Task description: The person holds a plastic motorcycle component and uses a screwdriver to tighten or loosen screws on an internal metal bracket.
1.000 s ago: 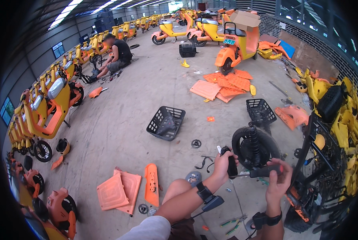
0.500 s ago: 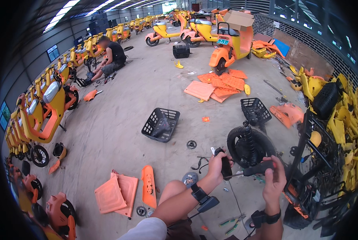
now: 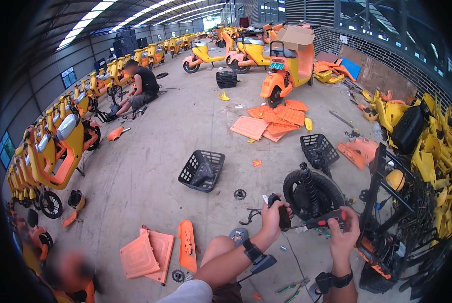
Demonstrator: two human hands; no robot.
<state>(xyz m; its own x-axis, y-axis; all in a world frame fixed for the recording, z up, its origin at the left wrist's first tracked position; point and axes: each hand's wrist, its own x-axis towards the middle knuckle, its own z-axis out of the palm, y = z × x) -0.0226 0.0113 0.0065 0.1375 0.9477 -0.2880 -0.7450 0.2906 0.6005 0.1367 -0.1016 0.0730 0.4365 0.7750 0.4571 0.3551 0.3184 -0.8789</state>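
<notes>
My left hand (image 3: 272,222) is closed around a small black part (image 3: 285,217), whose exact kind I cannot make out. My right hand (image 3: 344,235) grips a screwdriver (image 3: 323,220) with a black and red handle. Its thin shaft points left, and the tip meets or overlaps the black part; whether it sits in a screw is too small to see. Just beyond both hands lies a black wheel (image 3: 332,188) with a coil shock absorber (image 3: 309,194) standing against it. A scooter frame (image 3: 375,222) with dark tubes is right of my right hand.
Black baskets (image 3: 185,174) lie ahead on the concrete floor. Orange panels (image 3: 137,255) are at the lower left, pliers (image 3: 292,289) near my right forearm. Yellow scooters (image 3: 59,156) line the left, where a person (image 3: 144,76) sits. Yellow covers (image 3: 428,161) are heaped at right.
My view has tilted up a little, so the floor things sit lower in the picture. The screwdriver handle has turned, showing its red parts. Both hands keep their holds.
</notes>
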